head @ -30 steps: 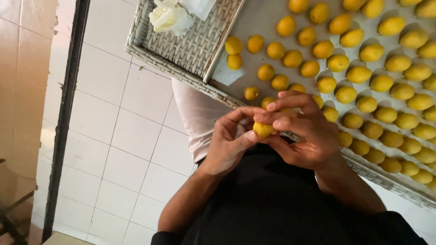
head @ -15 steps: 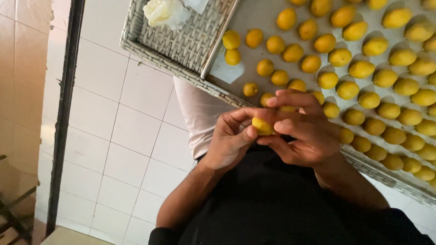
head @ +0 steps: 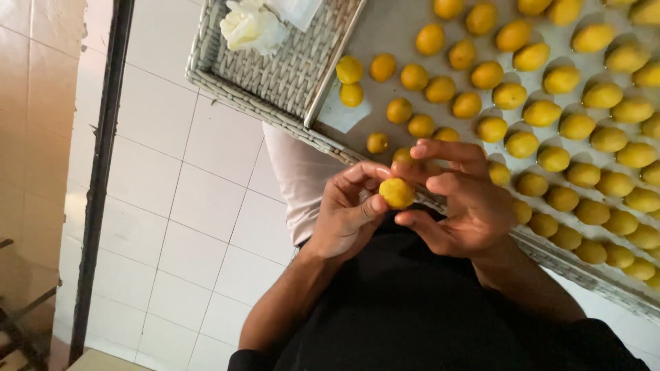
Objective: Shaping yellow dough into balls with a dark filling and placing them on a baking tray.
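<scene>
Small yellow dough ball [head: 397, 193] pinched between both sets of fingertips, left hand [head: 347, 216] thumb under it, right hand [head: 462, 199] fingers curled over the top, both closed lightly on it in front of the person's dark apron. Looks light, soft and easily dented, probably a bit tacky; best taken round the middle with fingertip pads, no squeeze. Just behind the hands, the wicker tray [head: 289, 72] edge, lined with a grey sheet and filled with rows of finished yellow balls [head: 522, 144]. White crumpled cloth [head: 251, 27] at the tray's far corner; white tiled floor [head: 172, 199] below.
</scene>
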